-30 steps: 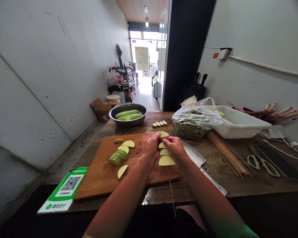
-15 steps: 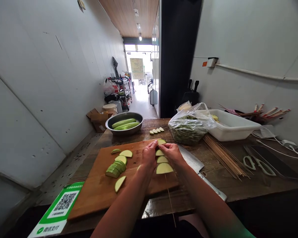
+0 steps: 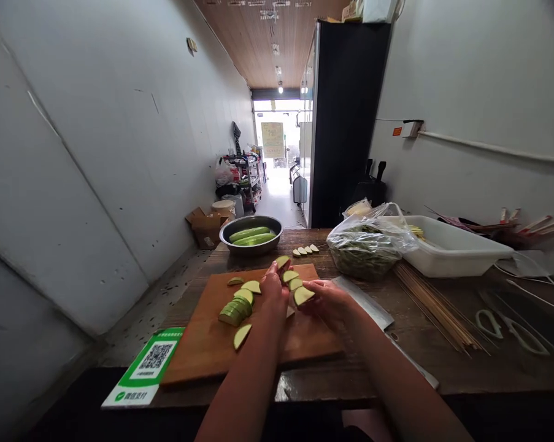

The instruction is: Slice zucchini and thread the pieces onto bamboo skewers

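Observation:
Several half-round zucchini slices (image 3: 296, 284) hang in a row on a thin skewer, held above the cutting board (image 3: 198, 344). At the far end of the row, my left hand (image 3: 272, 285) is closed round the top slice. My right hand (image 3: 329, 298) is closed at the near end, its fingertips against the lowest slice and the skewer; the skewer's stick is mostly hidden. Left of my hands, a fanned stack of cut zucchini (image 3: 233, 311) lies on the board, with loose slices (image 3: 242, 336) around it.
Behind the board stand a metal bowl (image 3: 226, 240) of peeled zucchini and a finished-looking small skewer (image 3: 305, 250). On the right are a cleaver (image 3: 366, 305), a bag of greens (image 3: 364, 252), a white tub (image 3: 470, 252), bamboo sticks (image 3: 437, 310) and scissors (image 3: 518, 331). A QR card (image 3: 143, 368) lies front left.
The zucchini skewer has tilted, its near end swinging up off the board. My right hand has moved from the far slice to the near one. The camera view has shifted.

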The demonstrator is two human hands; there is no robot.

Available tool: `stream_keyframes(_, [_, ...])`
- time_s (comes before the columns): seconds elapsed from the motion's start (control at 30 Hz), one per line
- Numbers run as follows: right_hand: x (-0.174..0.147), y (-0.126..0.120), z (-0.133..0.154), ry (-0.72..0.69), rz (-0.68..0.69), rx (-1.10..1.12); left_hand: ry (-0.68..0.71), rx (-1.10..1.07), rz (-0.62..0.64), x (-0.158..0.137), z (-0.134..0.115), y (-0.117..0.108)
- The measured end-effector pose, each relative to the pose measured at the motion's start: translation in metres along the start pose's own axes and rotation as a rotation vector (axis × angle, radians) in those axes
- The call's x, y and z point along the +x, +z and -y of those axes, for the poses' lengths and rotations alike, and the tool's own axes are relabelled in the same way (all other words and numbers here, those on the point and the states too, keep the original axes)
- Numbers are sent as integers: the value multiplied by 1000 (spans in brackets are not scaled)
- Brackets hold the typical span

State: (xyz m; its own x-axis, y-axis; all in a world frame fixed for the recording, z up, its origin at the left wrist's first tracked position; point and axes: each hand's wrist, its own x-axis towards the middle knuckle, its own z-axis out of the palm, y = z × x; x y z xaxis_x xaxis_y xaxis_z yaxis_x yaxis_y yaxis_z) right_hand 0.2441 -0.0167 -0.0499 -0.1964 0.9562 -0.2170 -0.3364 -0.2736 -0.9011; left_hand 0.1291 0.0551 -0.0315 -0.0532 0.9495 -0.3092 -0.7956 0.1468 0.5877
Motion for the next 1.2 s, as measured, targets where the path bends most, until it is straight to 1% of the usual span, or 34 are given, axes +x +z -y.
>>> stream_keyframes(0.03, [0,-1,-2,33,54,12,-3,-19,-8,1,-2,-1])
stream_keyframes(0.07, [0,-2,-3,56,78,19,-5,-37,-8,3,-4,-2])
stream_keyframes(0.2, [-2,-7,-4,135,107,-12,49,-87,17,8,-11,-7])
stream_keyframes(0.27, [-2,-7,-6,93,164,-64,69,-80,25,11,-14,-10])
stream_keyframes(0.33, [-2,-4,-9,-29,196,-120,82,-77,22,13,-15,-12])
stream_keyframes(0.4, [-2,-1,-11,-140,157,-163,89,-82,19,13,-16,-12])
stream_keyframes(0.43, [-1,0,-12,-169,126,-180,92,-88,18,13,-16,-12])
stream_keyframes(0.57, [2,2,-16,-223,42,-239,79,-89,47,11,-15,-10])
stream_keyframes(0.67, [5,1,-19,-283,12,-274,70,-85,31,9,-14,-9])
stream_keyframes(0.83, [6,1,-19,-312,-51,-382,99,-69,47,7,-11,-8])
stream_keyframes(0.97, [2,5,-14,-337,-91,-472,84,-3,69,6,-14,-9])
stream_keyframes(1.07, [1,6,-14,-413,-111,-537,67,39,95,6,-18,-10])
stream_keyframes(1.2, [3,5,-18,-470,-102,-620,102,-15,24,10,-21,-10])
